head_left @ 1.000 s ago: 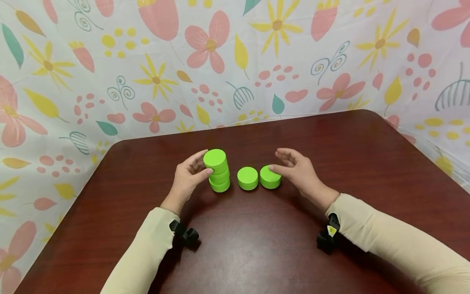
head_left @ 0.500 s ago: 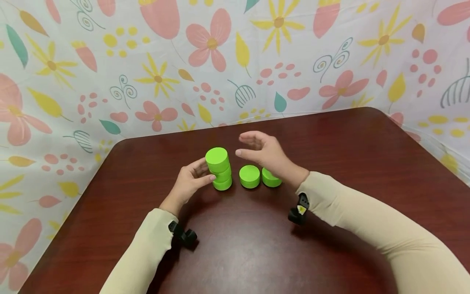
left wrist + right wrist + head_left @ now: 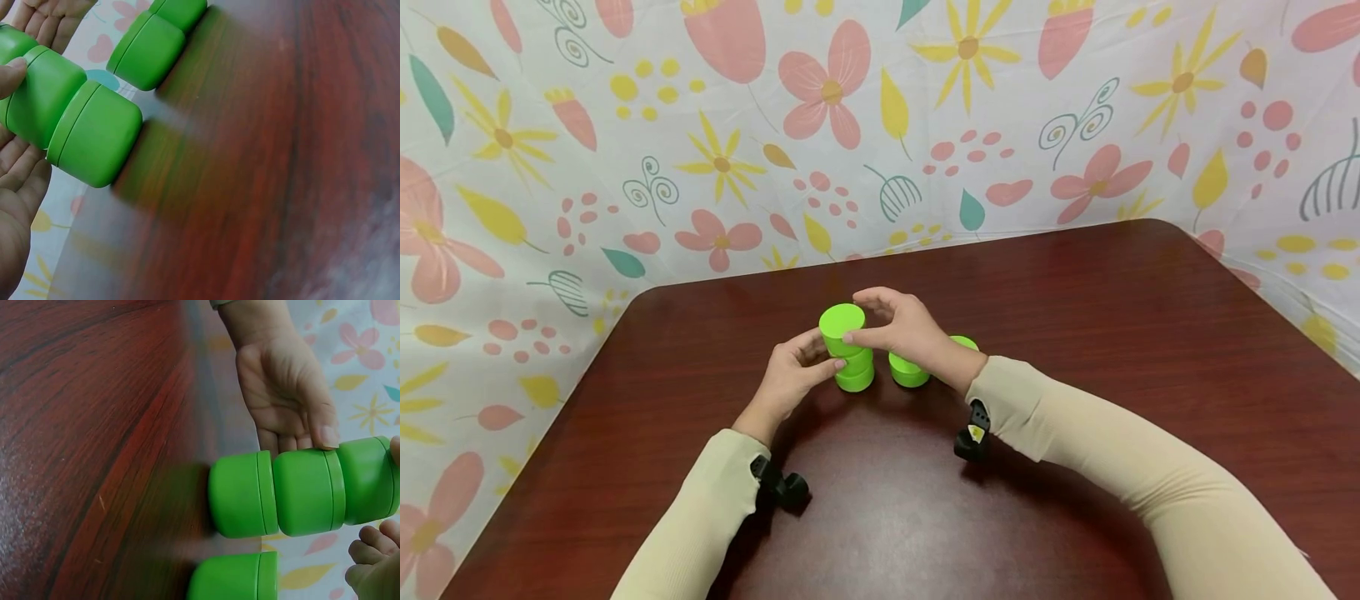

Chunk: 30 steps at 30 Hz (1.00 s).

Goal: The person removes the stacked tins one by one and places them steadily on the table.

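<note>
Three round green lidded jars stand stacked. The bottom jar [image 3: 240,497] rests on the table, the middle jar [image 3: 306,490] sits on it, and the top jar [image 3: 841,321] leans a little out of line to the left. My left hand [image 3: 786,379] holds the middle jar from the left, its thumb against the side near the lid and its fingers behind. From the right, my right hand [image 3: 910,329] grips the top jar, thumb at the front and fingers reaching round the back. Two more jars, a nearer one [image 3: 908,375] and a farther one [image 3: 966,342], are partly hidden by the right hand.
The dark red-brown wooden table [image 3: 1037,292] ends at the back against a flower-printed curtain [image 3: 880,125]. A black wrist camera [image 3: 781,486] hangs below the left cuff, another camera [image 3: 972,440] below the right.
My right hand has swung left from beside the two loose jars, over them, and down to the top jar. The left hand has shifted slightly but stays at the stack.
</note>
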Available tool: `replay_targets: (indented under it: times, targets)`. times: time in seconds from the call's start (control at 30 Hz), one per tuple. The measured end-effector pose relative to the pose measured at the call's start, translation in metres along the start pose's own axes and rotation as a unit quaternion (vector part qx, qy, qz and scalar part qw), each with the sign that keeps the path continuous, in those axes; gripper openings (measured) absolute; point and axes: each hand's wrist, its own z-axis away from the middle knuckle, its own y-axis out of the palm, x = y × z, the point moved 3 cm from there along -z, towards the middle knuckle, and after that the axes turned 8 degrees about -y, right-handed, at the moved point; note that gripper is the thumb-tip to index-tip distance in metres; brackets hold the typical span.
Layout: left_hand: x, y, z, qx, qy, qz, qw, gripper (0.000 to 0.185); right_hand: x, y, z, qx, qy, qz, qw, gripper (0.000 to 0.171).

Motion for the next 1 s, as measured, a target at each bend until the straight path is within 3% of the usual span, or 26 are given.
replay_targets:
  times: [0.6, 1.0]
  targets:
    - [0.0011, -0.0015, -0.0011, -0.005, 0.004, -0.002, 1.0000, 0.048, -0.0001, 0.0033, 0.0009, 0.001, 0.001, 0.000, 1.000, 0.051]
    - [0.0030, -0.0026, -0.0026, -0.004, 0.000, -0.007, 1.0000, 0.049, -0.0002, 0.0006, -0.0007, -0.022, -0.006, 0.003, 1.000, 0.051]
